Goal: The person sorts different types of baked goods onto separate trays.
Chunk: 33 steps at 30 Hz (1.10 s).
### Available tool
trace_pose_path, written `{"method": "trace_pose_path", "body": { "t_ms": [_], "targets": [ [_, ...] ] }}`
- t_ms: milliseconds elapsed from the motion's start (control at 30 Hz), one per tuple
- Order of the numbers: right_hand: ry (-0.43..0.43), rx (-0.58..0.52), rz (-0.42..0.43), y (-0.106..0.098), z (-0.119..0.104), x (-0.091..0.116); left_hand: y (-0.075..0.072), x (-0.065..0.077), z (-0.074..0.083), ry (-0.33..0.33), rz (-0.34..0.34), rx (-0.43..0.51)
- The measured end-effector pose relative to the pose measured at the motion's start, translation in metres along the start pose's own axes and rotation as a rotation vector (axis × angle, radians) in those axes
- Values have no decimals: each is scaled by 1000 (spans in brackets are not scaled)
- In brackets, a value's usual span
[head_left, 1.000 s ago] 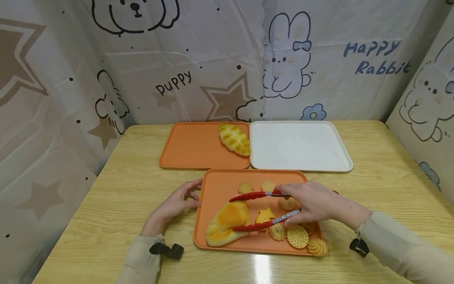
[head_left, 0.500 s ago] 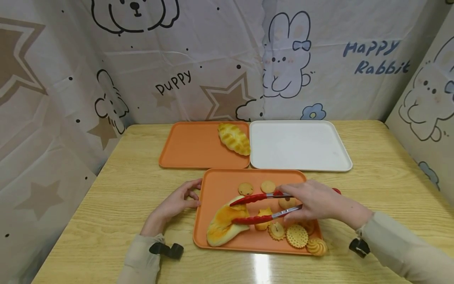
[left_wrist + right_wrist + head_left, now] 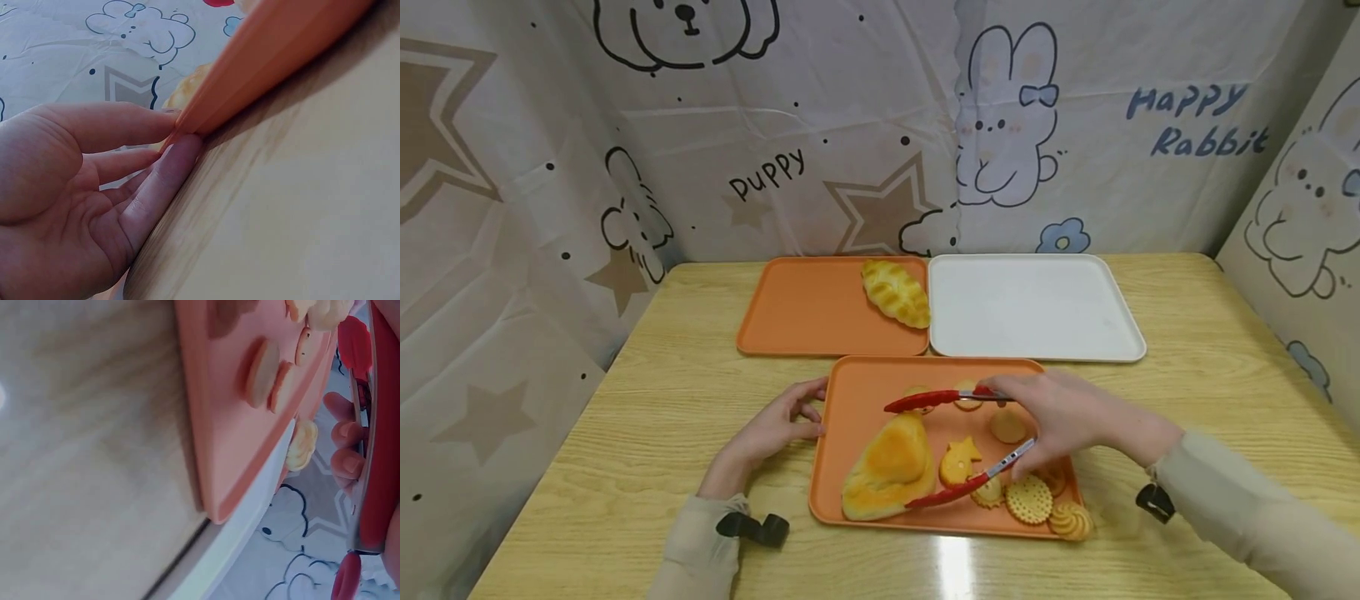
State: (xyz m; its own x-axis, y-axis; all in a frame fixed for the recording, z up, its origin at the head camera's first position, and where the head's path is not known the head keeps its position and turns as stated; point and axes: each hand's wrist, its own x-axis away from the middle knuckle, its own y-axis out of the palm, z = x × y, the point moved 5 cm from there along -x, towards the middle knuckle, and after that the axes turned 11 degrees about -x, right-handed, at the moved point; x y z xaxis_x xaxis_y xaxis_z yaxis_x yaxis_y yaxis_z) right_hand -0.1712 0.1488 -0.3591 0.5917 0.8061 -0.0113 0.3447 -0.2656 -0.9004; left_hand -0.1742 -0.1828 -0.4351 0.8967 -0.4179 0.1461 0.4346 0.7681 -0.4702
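My right hand (image 3: pixel 1071 417) grips a pair of red-tipped metal tongs (image 3: pixel 381 437), its curled fingers showing in the right wrist view. The tong arms are spread. One red tip lies just beyond a smooth golden bread (image 3: pixel 891 467); the other is at its near right side. The bread rests on the left part of the near orange tray (image 3: pixel 865 392). At that tray's left rim, my left hand (image 3: pixel 782 425) pinches the edge between thumb (image 3: pixel 169 169) and fingers. Several cookies lie right of the bread, including a star-topped one (image 3: pixel 958 462) and a round dimpled one (image 3: pixel 1028 498).
Behind stand another orange tray (image 3: pixel 805 308), bearing a braided bread (image 3: pixel 895 293), and a white tray (image 3: pixel 1033 308). A swirl cookie (image 3: pixel 1070 521) overlaps the near tray's front right corner. A printed cloth (image 3: pixel 865 125) hangs behind the wooden table (image 3: pixel 662 400).
The tongs squeezed the bread half a second ago, folding it. Now their arms have spread apart and the bread has puffed back out. The left hand has stayed at the rim.
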Motion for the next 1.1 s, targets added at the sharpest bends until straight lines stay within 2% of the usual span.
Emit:
{"method": "trace_pose_path", "body": {
  "t_ms": [267, 433, 600, 767, 1100],
  "targets": [
    [-41, 100, -81, -1, -7, -16, 1, 0, -3, -3, 4, 0],
    [-83, 112, -68, -1, -8, -19, 1, 0, -4, 8, 13, -1],
    [-85, 90, -45, -1, -7, -17, 0, -1, -2, 16, 14, -3],
    [-90, 93, 3, -7, -6, -13, 0, -1, -3, 19, 10, -1],
    [-69, 127, 166, -30, 3, -15, 0, -2, -7, 7, 13, -2]
  ]
}}
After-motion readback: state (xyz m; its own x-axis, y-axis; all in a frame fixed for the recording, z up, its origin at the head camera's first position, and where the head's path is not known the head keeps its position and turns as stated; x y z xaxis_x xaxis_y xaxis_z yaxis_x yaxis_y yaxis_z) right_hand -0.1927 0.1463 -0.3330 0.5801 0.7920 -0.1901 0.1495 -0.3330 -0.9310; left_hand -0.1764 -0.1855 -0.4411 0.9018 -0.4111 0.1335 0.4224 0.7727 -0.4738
